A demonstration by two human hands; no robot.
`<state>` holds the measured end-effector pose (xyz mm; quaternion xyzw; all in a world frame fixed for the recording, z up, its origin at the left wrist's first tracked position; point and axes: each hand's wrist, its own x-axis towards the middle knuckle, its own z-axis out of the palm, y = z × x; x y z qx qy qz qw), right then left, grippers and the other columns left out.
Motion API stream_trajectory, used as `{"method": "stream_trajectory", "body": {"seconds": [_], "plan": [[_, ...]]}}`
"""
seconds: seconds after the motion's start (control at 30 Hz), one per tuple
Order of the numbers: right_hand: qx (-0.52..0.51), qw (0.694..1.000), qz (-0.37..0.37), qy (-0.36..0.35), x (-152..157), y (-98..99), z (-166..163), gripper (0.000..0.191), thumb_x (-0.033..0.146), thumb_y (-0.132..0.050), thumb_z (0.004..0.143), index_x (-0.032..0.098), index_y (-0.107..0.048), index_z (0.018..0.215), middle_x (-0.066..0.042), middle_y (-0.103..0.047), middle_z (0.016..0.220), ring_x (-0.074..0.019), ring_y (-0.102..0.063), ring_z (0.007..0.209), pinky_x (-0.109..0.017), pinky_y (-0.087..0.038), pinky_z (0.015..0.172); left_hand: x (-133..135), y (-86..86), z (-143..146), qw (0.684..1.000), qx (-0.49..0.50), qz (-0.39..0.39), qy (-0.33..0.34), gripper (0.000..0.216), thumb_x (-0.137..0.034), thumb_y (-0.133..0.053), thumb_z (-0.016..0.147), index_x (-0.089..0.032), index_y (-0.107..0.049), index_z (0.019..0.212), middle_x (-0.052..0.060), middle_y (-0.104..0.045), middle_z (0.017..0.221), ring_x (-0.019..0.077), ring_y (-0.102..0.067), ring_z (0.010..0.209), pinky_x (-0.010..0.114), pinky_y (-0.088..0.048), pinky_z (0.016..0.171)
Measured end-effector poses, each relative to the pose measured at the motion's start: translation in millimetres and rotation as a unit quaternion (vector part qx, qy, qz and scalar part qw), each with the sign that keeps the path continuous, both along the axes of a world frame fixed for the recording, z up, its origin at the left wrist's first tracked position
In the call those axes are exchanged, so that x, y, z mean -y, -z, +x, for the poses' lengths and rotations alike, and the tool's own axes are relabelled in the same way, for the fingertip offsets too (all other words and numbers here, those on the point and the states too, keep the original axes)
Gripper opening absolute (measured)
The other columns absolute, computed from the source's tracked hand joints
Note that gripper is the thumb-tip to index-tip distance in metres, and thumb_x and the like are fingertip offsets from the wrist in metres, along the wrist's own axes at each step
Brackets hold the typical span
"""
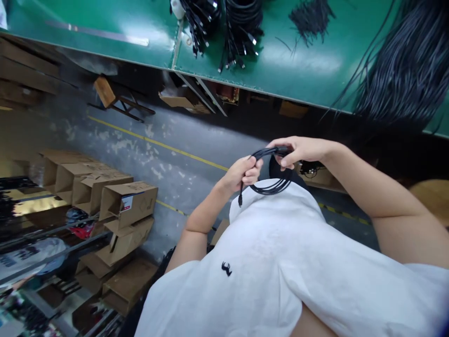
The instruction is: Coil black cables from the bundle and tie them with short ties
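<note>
1. Just off centre, towards 3 o'clock, a black cable coil [267,152] is held in mid-air before a person's white shirt [270,243]; a connector [240,200] dangles at the coil's 8 o'clock.
2. Handled well, the coil would probably have its loops drawn level, since the lower ones fan out towards 6 o'clock, with a firm but unpinched hold and the dangling connector kept clear of the loops.
3. At the coil's 9 o'clock, the left hand [244,172] has its fingers curled closed around the cable, thumb on top.
4. At 1 o'clock, the right hand [298,149] has bent fingers over the bundle and its thumb opposite, with cable between; how tightly they press cannot be told.
5. At 12 o'clock, apart from both hands, a green surface [277,65] carries two cable bundles [243,16].
</note>
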<state>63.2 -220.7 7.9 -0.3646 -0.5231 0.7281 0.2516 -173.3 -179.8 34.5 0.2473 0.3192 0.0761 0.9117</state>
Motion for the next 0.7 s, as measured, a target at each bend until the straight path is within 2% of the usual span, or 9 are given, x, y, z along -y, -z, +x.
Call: {"method": "stream_trajectory", "body": {"seconds": [0.1, 0.17, 0.2, 0.3, 0.37, 0.4, 0.5, 0.57, 0.7], "plan": [[-0.192, 0.972, -0.122, 0.056, -17.9, 40.1, 7.2, 0.05, 0.048, -0.08, 0.07, 0.016, -0.059, 0.103, 0.011, -0.042, 0.056, -0.0047, -0.039, 0.047, -0.026, -0.048, 0.064, -19.6, -0.8, 12.3, 0.994, -0.031, -0.026, -0.101, 0.03, -0.038, -0.064, 0.09, -0.014, -0.051, 0.077, -0.012, -0.027, 0.052, -0.001, -0.022, 0.034, 0.011, -0.022, 0.036], [-0.246, 0.947, -0.172, 0.114, -31.8, 57.0, 6.6, 0.042, 0.048, -0.076, 0.075, 0.015, -0.059, 0.094, 0.013, -0.031, 0.052, -0.0023, -0.028, 0.043, -0.024, -0.046, 0.06, -33.5, -1.5, 22.9, 0.99, -0.054, -0.018, -0.132, 0.029, -0.036, -0.065, 0.089, -0.014, -0.052, 0.077, -0.011, -0.028, 0.053, -0.0013, -0.024, 0.035, 0.011, -0.023, 0.037], [-0.243, 0.943, -0.182, 0.133, -39.8, 62.0, 8.2, 0.039, 0.048, -0.074, 0.079, 0.015, -0.06, 0.094, 0.012, -0.032, 0.052, -0.0025, -0.03, 0.044, -0.023, -0.046, 0.062, -40.7, -1.8, 29.0, 0.988, -0.065, -0.012, -0.141, 0.029, -0.037, -0.066, 0.088, -0.014, -0.052, 0.078, -0.011, -0.029, 0.053, -0.0012, -0.024, 0.036, 0.011, -0.024, 0.037], [-0.138, 0.972, -0.139, 0.13, -73.1, 71.7, 33.9, 0.037, 0.045, -0.073, 0.08, 0.017, -0.066, 0.104, 0.001, -0.061, 0.075, -0.0099, -0.058, 0.07, -0.029, -0.05, 0.081, -63.8, -2.2, 47.9, 0.981, -0.101, 0.002, -0.164, 0.033, -0.039, -0.071, 0.084, -0.013, -0.052, 0.077, -0.011, -0.03, 0.053, -0.0011, -0.025, 0.037, 0.011, -0.023, 0.038], [0.004, 0.981, -0.1, 0.167, -104.0, 81.1, 73.2, 0.031, 0.038, -0.071, 0.082, 0.016, -0.068, 0.104, -0.005, -0.069, 0.095, -0.0156, -0.063, 0.088, -0.031, -0.049, 0.086, -80.4, -1.5, 59.7, 0.975, -0.133, 0.007, -0.178, 0.036, -0.041, -0.075, 0.08, -0.014, -0.052, 0.078, -0.011, -0.031, 0.053, -0.001, -0.025, 0.038, 0.012, -0.023, 0.038], [0.096, 0.968, -0.091, 0.214, -121.6, 87.7, 98.6, 0.026, 0.032, -0.068, 0.085, 0.014, -0.068, 0.103, -0.007, -0.069, 0.097, -0.0159, -0.064, 0.087, -0.03, -0.05, 0.083, -88.5, -0.6, 65.0, 0.971, -0.149, 0.01, -0.185, 0.037, -0.042, -0.076, 0.078, -0.014, -0.052, 0.079, -0.011, -0.031, 0.053, -0.0009, -0.026, 0.038, 0.012, -0.023, 0.039], [0.335, 0.862, -0.087, 0.369, -180.4, 112.8, 183.6, 0.027, 0.019, -0.051, 0.093, 0.002, -0.062, 0.11, -0.017, -0.067, 0.103, -0.0113, -0.061, 0.08, -0.027, -0.045, 0.075, -109.0, 4.5, 79.7, 0.958, -0.192, 0.018, -0.211, 0.042, -0.045, -0.079, 0.074, -0.014, -0.053, 0.081, -0.011, -0.033, 0.053, -0.0008, -0.028, 0.04, 0.012, -0.024, 0.04], [0.453, 0.79, -0.053, 0.409, -221.3, 130.6, 232.3, 0.035, 0.02, -0.044, 0.095, -0.006, -0.056, 0.114, -0.022, -0.063, 0.112, -0.0101, -0.058, 0.091, -0.028, -0.039, 0.08, -117.9, 8.2, 88.8, 0.951, -0.216, 0.02, -0.222, 0.043, -0.047, -0.08, 0.073, -0.014, -0.052, 0.081, -0.011, -0.034, 0.054, -0.0009, -0.028, 0.04, 0.012, -0.024, 0.04], [0.645, 0.697, 0.066, 0.307, -290.2, 160.2, 279.2, 0.067, 0.049, -0.022, 0.093, -0.01, -0.053, 0.095, -0.018, -0.059, 0.104, -0.0111, -0.055, 0.106, -0.03, -0.033, 0.08, -129.5, 11.5, 104.7, 0.94, -0.256, 0.013, -0.225, 0.044, -0.049, -0.078, 0.075, -0.014, -0.052, 0.082, -0.011, -0.036, 0.055, -0.0008, -0.029, 0.041, 0.012, -0.024, 0.041]]}}
